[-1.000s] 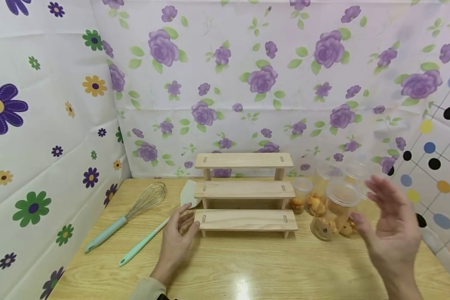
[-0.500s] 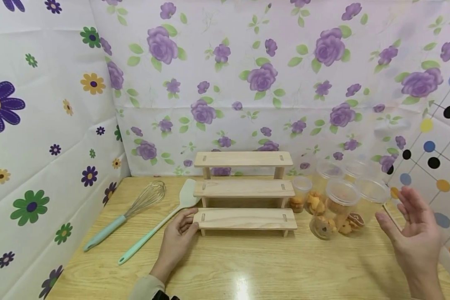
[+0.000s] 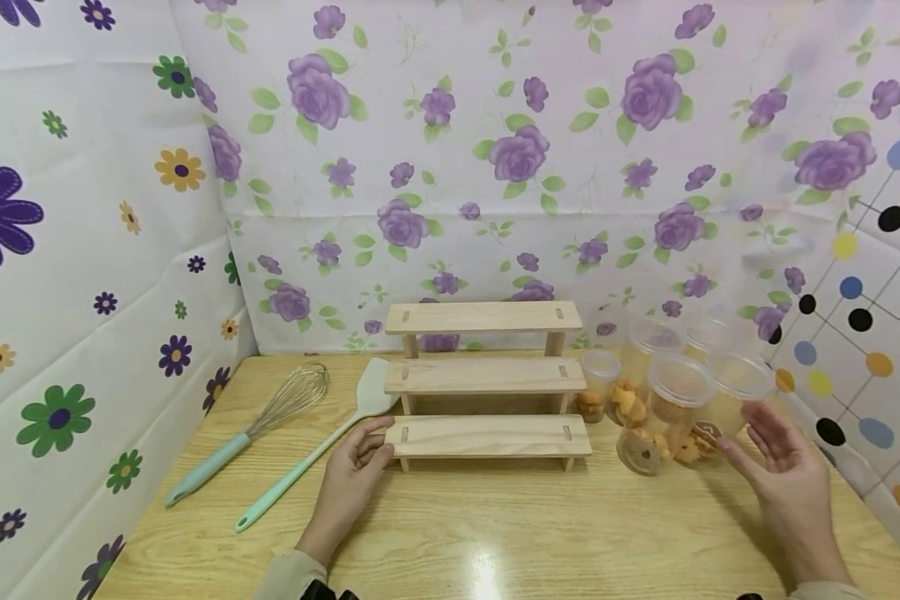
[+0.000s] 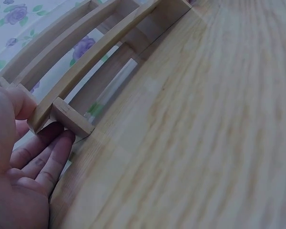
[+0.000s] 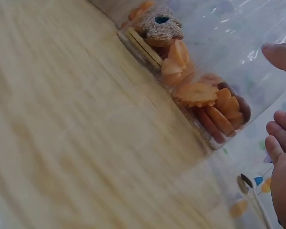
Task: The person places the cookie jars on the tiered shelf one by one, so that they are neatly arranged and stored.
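A three-tier wooden shelf [image 3: 487, 436] stands on the table. My left hand [image 3: 348, 479] grips the left end of its lowest board; in the left wrist view this hand [image 4: 19, 171] has its thumb on the board's end [image 4: 86, 67] and its fingers curled below, beside the leg. At the right, my right hand [image 3: 791, 483] is held with fingers spread, close to the clear lidded jar [image 3: 738, 379] at the right of a group holding cookies. The right wrist view shows cookies [image 5: 198, 95] inside clear jars, with the right hand [image 5: 283, 176] beside them, holding nothing.
Left of the shelf lie a whisk [image 3: 228, 462] with a pale green handle and a spatula [image 3: 292, 475], its blade near the shelf's left side. A small jar [image 3: 598, 392] stands just right of the shelf. Patterned cloth [image 3: 465, 167] hangs behind and at both sides.
My right hand first moved away to the right, uncovering the right-hand jar, then came back left and lower towards it. My left hand has settled its hold on the shelf's end.
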### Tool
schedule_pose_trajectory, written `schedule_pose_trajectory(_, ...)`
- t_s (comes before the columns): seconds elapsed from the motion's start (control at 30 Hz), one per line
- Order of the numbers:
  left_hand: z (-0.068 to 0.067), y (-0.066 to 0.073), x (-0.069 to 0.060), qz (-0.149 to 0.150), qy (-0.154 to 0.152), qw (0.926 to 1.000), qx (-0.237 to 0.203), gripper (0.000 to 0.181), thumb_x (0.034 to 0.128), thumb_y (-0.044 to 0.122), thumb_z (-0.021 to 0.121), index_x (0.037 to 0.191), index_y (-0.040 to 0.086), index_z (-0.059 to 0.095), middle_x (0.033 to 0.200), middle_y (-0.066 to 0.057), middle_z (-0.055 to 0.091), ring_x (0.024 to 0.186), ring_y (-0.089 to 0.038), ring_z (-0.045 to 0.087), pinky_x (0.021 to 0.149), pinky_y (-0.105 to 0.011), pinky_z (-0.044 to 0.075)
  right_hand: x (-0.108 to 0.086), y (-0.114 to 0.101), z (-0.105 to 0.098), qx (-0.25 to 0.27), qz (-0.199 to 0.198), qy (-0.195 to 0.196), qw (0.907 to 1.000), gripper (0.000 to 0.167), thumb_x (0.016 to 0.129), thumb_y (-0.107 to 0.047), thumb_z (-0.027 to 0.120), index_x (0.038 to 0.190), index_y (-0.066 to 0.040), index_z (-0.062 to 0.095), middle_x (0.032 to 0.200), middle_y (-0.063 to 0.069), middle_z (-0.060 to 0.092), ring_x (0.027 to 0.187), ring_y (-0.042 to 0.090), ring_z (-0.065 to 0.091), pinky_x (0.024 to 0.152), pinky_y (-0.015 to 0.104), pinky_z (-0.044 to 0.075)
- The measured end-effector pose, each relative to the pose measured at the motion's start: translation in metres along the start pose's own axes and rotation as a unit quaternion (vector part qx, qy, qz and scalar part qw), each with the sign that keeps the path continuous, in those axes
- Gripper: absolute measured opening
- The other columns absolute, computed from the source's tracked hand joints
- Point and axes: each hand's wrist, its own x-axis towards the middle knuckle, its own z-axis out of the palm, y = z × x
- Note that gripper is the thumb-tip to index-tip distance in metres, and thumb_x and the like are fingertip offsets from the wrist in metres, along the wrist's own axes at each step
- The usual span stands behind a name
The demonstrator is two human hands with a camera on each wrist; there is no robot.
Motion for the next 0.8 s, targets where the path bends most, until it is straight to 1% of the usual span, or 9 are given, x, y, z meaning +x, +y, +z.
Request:
schedule_pose_trajectory(0.2, 0.000, 0.000, -0.001, -0.004, -0.001, 1.0000, -0.002, 0.038, 0.1122, 0.017, 0.070, 0.149, 0.022, 0.069, 0.130, -0.011, 0.078, 0.116, -0.019, 0.074, 0.095, -0.029, 0.060, 0.001, 0.006, -0.001, -0.062, 0.001, -0.009, 0.9980, 0.076, 0.089, 0.020, 0.083, 0.158, 0.005, 0.056, 0.147, 0.000, 0.070, 0.133, 0.006, 0.065, 0.108, 0.011, 0.048)
schedule_pose_trajectory(0.27, 0.000, 0.000, -0.001, -0.005, -0.001, 1.0000, -0.002, 0.037, 0.1122, 0.016, 0.070, 0.149, 0.022, 0.069, 0.129, -0.011, 0.078, 0.115, -0.019, 0.074, 0.095, -0.029, 0.060, 0.002, 0.007, -0.001, -0.103, 0.003, -0.010, 0.9947, 0.076, 0.089, 0.016, 0.085, 0.158, 0.002, 0.057, 0.144, -0.004, 0.071, 0.130, 0.003, 0.066, 0.106, 0.010, 0.049)
schedule_pose_trajectory(0.33, 0.000, 0.000, -0.001, -0.004, 0.000, 1.0000, -0.002, 0.037, 0.1122, 0.016, 0.070, 0.149, 0.022, 0.069, 0.129, -0.011, 0.078, 0.114, -0.019, 0.074, 0.095, -0.029, 0.060, 0.003, 0.009, 0.000, -0.149, 0.000, -0.014, 0.9887, 0.077, 0.090, 0.012, 0.087, 0.160, -0.001, 0.056, 0.144, -0.006, 0.070, 0.130, 0.000, 0.065, 0.104, 0.009, 0.049)
schedule_pose_trajectory(0.43, 0.000, 0.000, -0.001, -0.003, 0.000, 1.0000, -0.003, 0.037, 0.1121, 0.016, 0.070, 0.149, 0.022, 0.069, 0.129, -0.011, 0.078, 0.114, -0.019, 0.075, 0.094, -0.029, 0.060, 0.004, 0.011, 0.001, -0.176, -0.004, -0.021, 0.9842, 0.077, 0.090, 0.010, 0.088, 0.160, -0.002, 0.056, 0.144, -0.006, 0.070, 0.129, 0.000, 0.065, 0.103, 0.009, 0.050)
schedule_pose_trajectory(0.5, 0.000, 0.000, -0.001, -0.003, -0.001, 1.0000, -0.004, 0.037, 0.1122, 0.016, 0.070, 0.149, 0.022, 0.069, 0.129, -0.011, 0.078, 0.114, -0.019, 0.075, 0.095, -0.029, 0.060, 0.005, 0.013, 0.002, -0.172, -0.008, -0.026, 0.9847, 0.076, 0.089, 0.011, 0.088, 0.158, 0.001, 0.057, 0.143, -0.003, 0.070, 0.128, 0.001, 0.066, 0.103, 0.009, 0.050)
schedule_pose_trajectory(0.6, 0.000, 0.000, -0.001, -0.002, 0.000, 1.0000, -0.002, 0.037, 0.1121, 0.016, 0.070, 0.148, 0.022, 0.069, 0.129, -0.011, 0.078, 0.115, -0.018, 0.074, 0.095, -0.028, 0.060, 0.005, 0.015, 0.004, -0.141, -0.006, -0.027, 0.9897, 0.073, 0.088, 0.013, 0.088, 0.154, 0.004, 0.059, 0.141, 0.000, 0.071, 0.127, 0.004, 0.067, 0.103, 0.010, 0.050)
schedule_pose_trajectory(0.63, 0.000, 0.000, -0.001, -0.002, 0.000, 1.0000, -0.002, 0.037, 0.1120, 0.016, 0.070, 0.148, 0.022, 0.069, 0.129, -0.011, 0.078, 0.115, -0.018, 0.074, 0.095, -0.028, 0.060, 0.005, 0.015, 0.004, -0.140, -0.007, -0.026, 0.9898, 0.072, 0.088, 0.013, 0.088, 0.153, 0.005, 0.059, 0.140, -0.001, 0.071, 0.127, 0.004, 0.067, 0.103, 0.009, 0.050)
schedule_pose_trajectory(0.8, 0.001, 0.000, 0.000, 0.002, 0.002, 1.0000, -0.004, 0.036, 0.1118, 0.016, 0.070, 0.148, 0.021, 0.069, 0.129, -0.011, 0.078, 0.116, -0.018, 0.074, 0.095, -0.028, 0.060, 0.005, 0.007, 0.005, -0.095, 0.007, -0.008, 0.9955, 0.071, 0.087, 0.015, 0.088, 0.151, 0.006, 0.060, 0.138, -0.001, 0.072, 0.127, 0.006, 0.067, 0.105, 0.009, 0.049)
